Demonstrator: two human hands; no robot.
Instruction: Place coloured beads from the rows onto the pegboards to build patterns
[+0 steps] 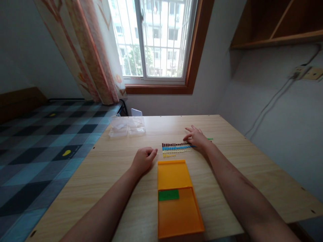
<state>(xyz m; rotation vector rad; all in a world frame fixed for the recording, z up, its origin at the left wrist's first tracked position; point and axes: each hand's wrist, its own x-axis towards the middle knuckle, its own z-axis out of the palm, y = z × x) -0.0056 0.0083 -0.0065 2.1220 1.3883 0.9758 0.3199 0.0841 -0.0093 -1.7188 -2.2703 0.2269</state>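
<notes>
My left hand [144, 159] rests on the table, fingers curled into a loose fist, left of several rows of tiny pieces; nothing shows in it. Over the right end of those rows is my right hand [196, 137], its fingers spread and partly bent, with no held thing visible. The rows run dark brown [173, 145], blue [174, 148], cream [174, 152] and yellow [168, 156]. My right hand hides part of their right ends. Small green pieces [210, 138] lie just beyond it. Nearer to me is an open orange tray [180, 218] with a flat green piece [168, 195] inside.
Clear plastic boxes [127, 129] stand at the table's far left. A bed [63, 141] with a checked cover adjoins the left edge of the wooden table [121, 215]. Ahead is a barred window [164, 40]; a cord [270, 97] hangs on the right wall.
</notes>
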